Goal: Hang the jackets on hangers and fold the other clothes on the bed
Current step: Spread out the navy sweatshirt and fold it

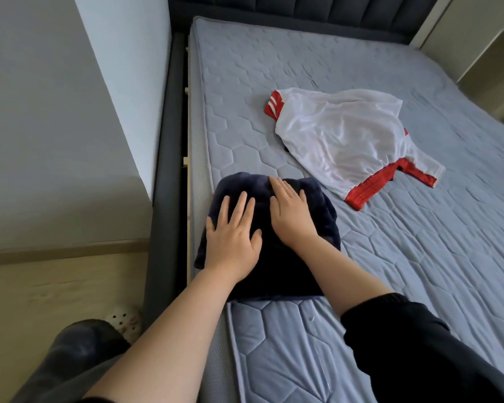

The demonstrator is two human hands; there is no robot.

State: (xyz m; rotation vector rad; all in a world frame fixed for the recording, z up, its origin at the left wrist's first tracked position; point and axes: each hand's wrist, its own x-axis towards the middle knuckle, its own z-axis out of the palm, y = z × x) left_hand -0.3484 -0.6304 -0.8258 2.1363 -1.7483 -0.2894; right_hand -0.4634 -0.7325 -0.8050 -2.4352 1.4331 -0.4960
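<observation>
A dark navy fleece garment (282,271) lies folded into a compact bundle near the left edge of the bed's grey-blue quilted mattress (419,257). My left hand (233,237) rests flat on its left half, fingers spread. My right hand (291,212) lies flat on its upper right part, fingers together. Neither hand grips the cloth. Farther back, in the middle of the bed, a white jacket with red cuffs and hem (344,141) lies crumpled and inside out.
The dark padded bed frame (163,199) runs along the left, with the headboard (303,7) at the back. A white wall (56,112) stands left of it. My dark trouser leg and a pale clog (124,319) are on the wooden floor (41,301).
</observation>
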